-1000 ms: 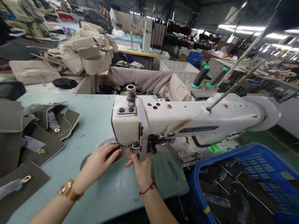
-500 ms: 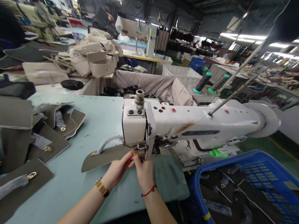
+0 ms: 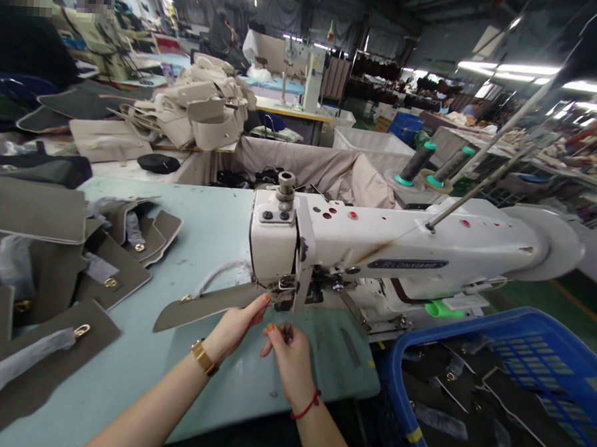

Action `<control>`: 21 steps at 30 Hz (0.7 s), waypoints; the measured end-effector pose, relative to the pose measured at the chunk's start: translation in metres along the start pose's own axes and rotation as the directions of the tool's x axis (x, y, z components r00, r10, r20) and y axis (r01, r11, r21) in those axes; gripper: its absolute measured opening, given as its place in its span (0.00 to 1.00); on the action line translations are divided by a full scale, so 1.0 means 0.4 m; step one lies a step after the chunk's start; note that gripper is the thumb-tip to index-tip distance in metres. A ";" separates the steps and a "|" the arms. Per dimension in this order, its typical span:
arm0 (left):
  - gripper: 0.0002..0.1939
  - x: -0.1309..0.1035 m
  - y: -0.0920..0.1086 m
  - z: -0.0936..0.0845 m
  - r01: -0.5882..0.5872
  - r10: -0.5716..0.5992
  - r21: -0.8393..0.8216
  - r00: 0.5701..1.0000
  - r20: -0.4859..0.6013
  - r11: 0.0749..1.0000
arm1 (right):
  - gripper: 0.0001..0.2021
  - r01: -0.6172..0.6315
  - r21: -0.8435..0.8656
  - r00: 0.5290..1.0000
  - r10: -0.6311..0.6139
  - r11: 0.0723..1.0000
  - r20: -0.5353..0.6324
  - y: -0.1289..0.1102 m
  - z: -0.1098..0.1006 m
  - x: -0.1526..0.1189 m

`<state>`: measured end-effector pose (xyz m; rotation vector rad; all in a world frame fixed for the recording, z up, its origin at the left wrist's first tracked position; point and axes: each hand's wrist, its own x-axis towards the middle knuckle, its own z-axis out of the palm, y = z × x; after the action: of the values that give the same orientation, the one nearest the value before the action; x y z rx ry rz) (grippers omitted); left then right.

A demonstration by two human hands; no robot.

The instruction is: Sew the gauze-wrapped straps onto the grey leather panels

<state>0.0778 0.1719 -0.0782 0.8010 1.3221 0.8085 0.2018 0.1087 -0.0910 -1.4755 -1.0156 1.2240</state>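
A grey-brown bag panel (image 3: 198,310) with a plastic-wrapped handle (image 3: 220,273) and a gold ring fitting lies left of the needle, its right end under the head of the white sewing machine (image 3: 273,242). My left hand (image 3: 236,327) is closed on the panel's near right edge, thumb and finger pinched just in front of the needle area. A little lower and to the right, my right hand (image 3: 291,356) has its fingers curled around a small dark metallic tool (image 3: 288,330), mostly hidden by the fingers; its kind does not show. This hand is apart from the panel.
Similar panels with wrapped handles (image 3: 56,257) are heaped on the table's left. A blue basket (image 3: 395,369) at the right holds more of them. Thread cones (image 3: 414,164) stand behind the machine. Beige bag pieces (image 3: 208,122) pile up beyond, and a person (image 3: 27,49) sits far left.
My right hand has drawn back from the needle area, down and towards me, away from my left hand. The panel has shifted slightly left. The view has turned a little.
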 end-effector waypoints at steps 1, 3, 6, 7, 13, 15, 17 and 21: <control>0.25 0.002 -0.001 0.001 -0.005 0.005 -0.010 1.000 -0.001 1.000 | 0.17 -0.003 0.007 1.000 0.003 1.000 0.006 0.000 0.000 -0.001; 0.25 0.006 -0.003 0.003 -0.013 0.013 -0.028 1.000 -0.002 1.000 | 0.16 -0.010 0.022 1.000 0.010 1.000 0.020 -0.002 -0.001 -0.004; 0.26 0.014 -0.007 0.007 -0.031 0.031 -0.054 0.999 -0.008 0.998 | 0.15 -0.013 0.040 1.000 0.012 0.999 0.028 -0.005 -0.003 -0.008; 0.26 0.016 -0.008 0.009 -0.039 0.038 -0.061 0.999 -0.010 0.997 | 0.15 -0.009 0.044 1.000 0.008 0.999 0.027 -0.005 -0.004 -0.010; 0.25 0.011 -0.007 0.024 -0.076 0.071 -0.080 0.996 -0.058 0.994 | 0.14 -0.011 0.073 0.999 0.008 0.997 0.031 -0.012 0.002 -0.027; 0.24 0.006 -0.005 0.030 -0.076 0.069 -0.072 0.993 -0.096 0.994 | 0.14 -0.020 0.075 0.999 0.017 0.997 0.045 -0.016 0.004 -0.033; 0.24 0.000 -0.004 0.038 -0.075 0.066 -0.059 0.988 -0.138 0.995 | 0.16 -0.010 0.075 0.999 0.006 0.997 0.053 -0.018 0.006 -0.037; 0.26 -0.012 -0.017 0.058 -0.061 0.055 -0.022 0.973 -0.224 0.998 | 0.20 0.031 0.071 0.997 -0.036 0.997 0.066 -0.011 0.004 -0.039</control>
<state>0.1008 0.1633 -0.0800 0.7447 1.4876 0.9846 0.1974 0.0951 -0.0835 -1.3667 -1.0279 1.2796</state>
